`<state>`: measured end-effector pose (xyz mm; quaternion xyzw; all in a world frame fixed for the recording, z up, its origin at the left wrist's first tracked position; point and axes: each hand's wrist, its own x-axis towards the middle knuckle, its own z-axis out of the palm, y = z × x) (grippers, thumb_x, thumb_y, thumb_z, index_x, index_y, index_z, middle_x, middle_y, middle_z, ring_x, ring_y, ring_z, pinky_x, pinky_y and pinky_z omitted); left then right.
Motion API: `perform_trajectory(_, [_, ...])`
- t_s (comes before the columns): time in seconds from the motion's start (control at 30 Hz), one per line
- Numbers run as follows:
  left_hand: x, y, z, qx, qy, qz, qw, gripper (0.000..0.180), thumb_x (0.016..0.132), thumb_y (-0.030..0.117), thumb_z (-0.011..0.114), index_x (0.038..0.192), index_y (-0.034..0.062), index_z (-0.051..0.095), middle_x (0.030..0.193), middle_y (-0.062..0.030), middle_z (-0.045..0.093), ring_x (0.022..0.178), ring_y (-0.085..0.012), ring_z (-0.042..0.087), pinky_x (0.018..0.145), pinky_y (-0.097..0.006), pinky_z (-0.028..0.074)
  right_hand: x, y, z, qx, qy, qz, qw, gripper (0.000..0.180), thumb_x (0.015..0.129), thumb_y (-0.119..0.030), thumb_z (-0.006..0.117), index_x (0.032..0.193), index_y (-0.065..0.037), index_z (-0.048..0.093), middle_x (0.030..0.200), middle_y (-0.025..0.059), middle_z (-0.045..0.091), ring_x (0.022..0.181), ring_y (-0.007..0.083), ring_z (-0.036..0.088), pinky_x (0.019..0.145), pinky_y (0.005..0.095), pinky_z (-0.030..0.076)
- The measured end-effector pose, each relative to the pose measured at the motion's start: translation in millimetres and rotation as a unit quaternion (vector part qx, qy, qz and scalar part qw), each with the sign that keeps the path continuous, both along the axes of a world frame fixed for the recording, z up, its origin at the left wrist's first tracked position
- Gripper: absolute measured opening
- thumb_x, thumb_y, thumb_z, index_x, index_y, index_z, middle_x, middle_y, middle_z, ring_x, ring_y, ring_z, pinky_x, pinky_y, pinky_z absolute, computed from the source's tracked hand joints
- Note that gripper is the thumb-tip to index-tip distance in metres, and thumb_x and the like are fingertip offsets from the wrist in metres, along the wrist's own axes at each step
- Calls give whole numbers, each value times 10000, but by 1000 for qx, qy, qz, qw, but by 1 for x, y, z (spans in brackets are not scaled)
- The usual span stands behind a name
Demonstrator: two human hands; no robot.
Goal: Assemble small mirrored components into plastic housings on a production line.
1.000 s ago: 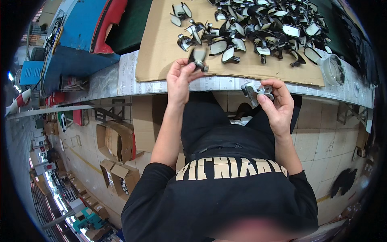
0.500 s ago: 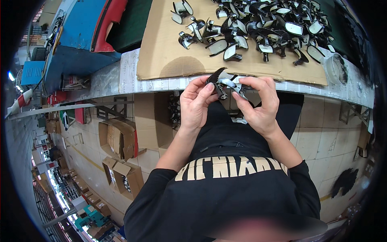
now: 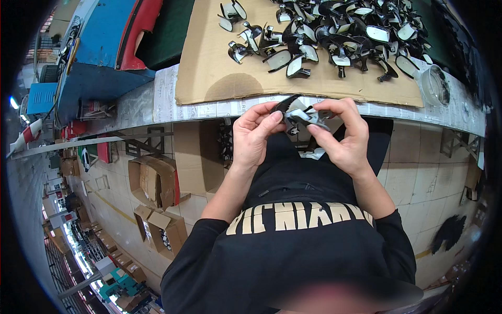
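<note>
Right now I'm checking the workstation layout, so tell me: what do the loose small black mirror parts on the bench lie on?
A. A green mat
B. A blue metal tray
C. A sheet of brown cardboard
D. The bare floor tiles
C: the pile of mirror parts lies spread over a flat sheet of brown cardboard on the bench, beyond the left hand and right hand, which hold one such part between them.

Black long-sleeved top, sleeves pushed up, pale block lettering, black trousers
</note>
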<state>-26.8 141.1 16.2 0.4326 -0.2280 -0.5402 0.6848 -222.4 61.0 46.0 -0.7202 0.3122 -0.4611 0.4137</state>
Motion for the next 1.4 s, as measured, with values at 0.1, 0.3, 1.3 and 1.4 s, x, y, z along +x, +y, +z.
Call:
perform_trajectory(0.1, [-2, 1, 2, 1, -5, -9, 1000, 253, 925, 14, 703, 1170, -39, 668, 1016, -121, 743, 864, -148, 726, 775, -299, 629, 5, 0, -6, -71, 37, -56, 995, 331, 728, -53, 817, 1040, -66, 709, 895, 49, 664, 788, 197, 568, 740, 308, 467])
perform_trajectory(0.3, [-2, 4, 1, 19, -14, -2, 1000, 223, 928, -2, 688, 1149, -27, 678, 1000, -127, 743, 842, -153, 731, 735, -285, 635, 0, -11, -4, -109, 51, -142, 982, 331, 723, -45, 809, 1036, -64, 702, 865, 56, 640, 781, 201, 553, 716, 330, 442])
perform_trajectory(1.3, [136, 90, 2, 146, -55, 194, 968, 233, 971, 171, 665, 1138, 9, 669, 996, -133, 741, 765, -219, 739, 572, -249, 606, -22, -19, -30, 57, 26, -130, 989, 260, 827, -57, 759, 1073, -38, 679, 903, 28, 619, 833, 131, 538, 780, 263, 448])
perform_trajectory(1.4, [127, 83, 3, 147, -31, 186, 971, 249, 974, 172, 662, 1152, -2, 665, 980, -120, 739, 760, -217, 739, 580, -248, 613, -24, -19, -38, 61, 18, -120, 991, 261, 849, -41, 746, 1097, -20, 669, 910, 1, 599, 826, 95, 519, 779, 239, 442])
